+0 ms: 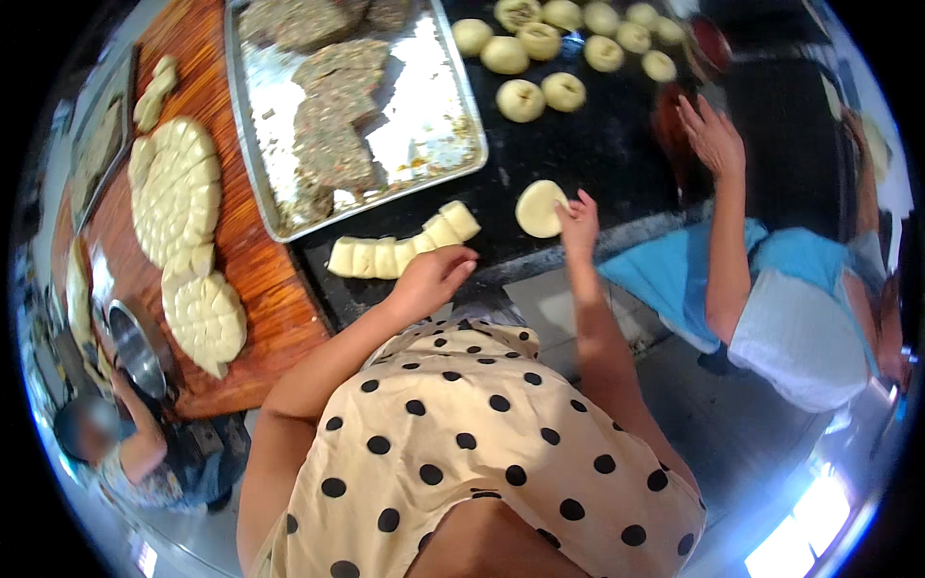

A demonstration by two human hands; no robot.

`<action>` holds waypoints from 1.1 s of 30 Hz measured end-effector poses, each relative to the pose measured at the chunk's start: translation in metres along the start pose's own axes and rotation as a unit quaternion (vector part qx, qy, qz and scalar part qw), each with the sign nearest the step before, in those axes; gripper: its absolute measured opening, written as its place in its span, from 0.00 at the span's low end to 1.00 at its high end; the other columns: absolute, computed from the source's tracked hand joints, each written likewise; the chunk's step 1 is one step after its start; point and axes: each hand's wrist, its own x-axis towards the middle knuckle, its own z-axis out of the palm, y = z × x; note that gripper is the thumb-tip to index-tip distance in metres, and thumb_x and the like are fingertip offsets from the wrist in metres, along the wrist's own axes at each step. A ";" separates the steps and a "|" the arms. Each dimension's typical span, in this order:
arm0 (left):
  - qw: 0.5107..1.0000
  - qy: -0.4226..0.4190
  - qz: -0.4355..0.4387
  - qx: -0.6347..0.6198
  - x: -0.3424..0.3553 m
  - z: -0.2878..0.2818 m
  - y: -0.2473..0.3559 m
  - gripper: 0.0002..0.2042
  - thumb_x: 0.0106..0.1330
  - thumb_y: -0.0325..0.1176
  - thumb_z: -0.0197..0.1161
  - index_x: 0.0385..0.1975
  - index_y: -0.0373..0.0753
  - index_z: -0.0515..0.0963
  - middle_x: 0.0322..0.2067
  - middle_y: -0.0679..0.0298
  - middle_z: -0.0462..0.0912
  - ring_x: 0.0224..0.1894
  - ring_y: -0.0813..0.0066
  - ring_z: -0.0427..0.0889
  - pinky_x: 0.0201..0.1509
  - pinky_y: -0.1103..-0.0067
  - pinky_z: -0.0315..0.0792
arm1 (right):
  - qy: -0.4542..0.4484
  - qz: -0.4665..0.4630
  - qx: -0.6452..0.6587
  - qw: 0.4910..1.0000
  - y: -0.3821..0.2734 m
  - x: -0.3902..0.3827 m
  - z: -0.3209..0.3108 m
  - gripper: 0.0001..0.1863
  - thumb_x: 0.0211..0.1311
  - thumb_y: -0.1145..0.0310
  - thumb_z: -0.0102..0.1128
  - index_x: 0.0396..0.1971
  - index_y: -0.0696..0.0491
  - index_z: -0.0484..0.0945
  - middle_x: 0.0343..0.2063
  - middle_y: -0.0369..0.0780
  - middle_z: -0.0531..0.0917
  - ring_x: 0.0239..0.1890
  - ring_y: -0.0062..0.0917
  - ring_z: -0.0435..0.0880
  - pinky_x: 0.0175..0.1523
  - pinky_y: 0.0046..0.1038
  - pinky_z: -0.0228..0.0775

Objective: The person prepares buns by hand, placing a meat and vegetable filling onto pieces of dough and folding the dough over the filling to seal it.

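Note:
My right hand [580, 227] pinches the right edge of a flat, round dough wrapper [541, 209] lying at the near edge of the black worktop [607, 164]. Just below a bent row of cut dough pieces [385, 257], my left hand [431, 282] is closed, its fingers curled, and no object shows in it. The row's right end stands slightly apart from those fingertips. Beyond the row is a metal tray [481, 144] with slabs of speckled brown filling [337, 116]. Several round, pleated buns [521, 100] sit on the far worktop.
On the left, a wooden board [265, 279] bears a large scored dough mass [176, 193]. A co-worker's hand [713, 140] reaches over the worktop from the right, near a reddish-brown patch [674, 135]. At left, another person's hand is by a metal bowl [140, 349].

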 end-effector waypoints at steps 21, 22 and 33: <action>0.686 0.166 -0.067 -0.705 -0.054 -0.077 -0.045 0.24 0.71 0.49 0.57 0.58 0.38 0.71 0.53 0.60 0.79 0.57 0.67 0.78 0.64 0.66 0.71 | -0.346 -0.192 0.018 0.918 -0.192 -0.071 0.143 0.27 0.60 0.70 0.66 0.57 0.60 0.69 0.56 0.45 0.76 0.61 0.30 0.74 0.67 0.32 0.64; 0.698 0.191 -0.086 -0.685 -0.062 -0.080 -0.051 0.24 0.70 0.48 0.58 0.57 0.38 0.71 0.53 0.60 0.79 0.57 0.67 0.78 0.63 0.66 0.71 | -0.350 -0.214 -0.007 0.912 -0.181 -0.064 0.168 0.30 0.59 0.70 0.67 0.59 0.60 0.66 0.57 0.46 0.75 0.61 0.33 0.74 0.67 0.33 0.63; 0.779 0.269 -0.078 -0.561 -0.105 -0.091 -0.074 0.23 0.70 0.46 0.60 0.56 0.35 0.72 0.52 0.61 0.79 0.54 0.73 0.78 0.58 0.75 0.71 | -0.295 -0.266 -0.214 0.893 -0.173 -0.093 0.233 0.35 0.47 0.62 0.75 0.54 0.58 0.67 0.48 0.49 0.76 0.53 0.44 0.76 0.56 0.40 0.70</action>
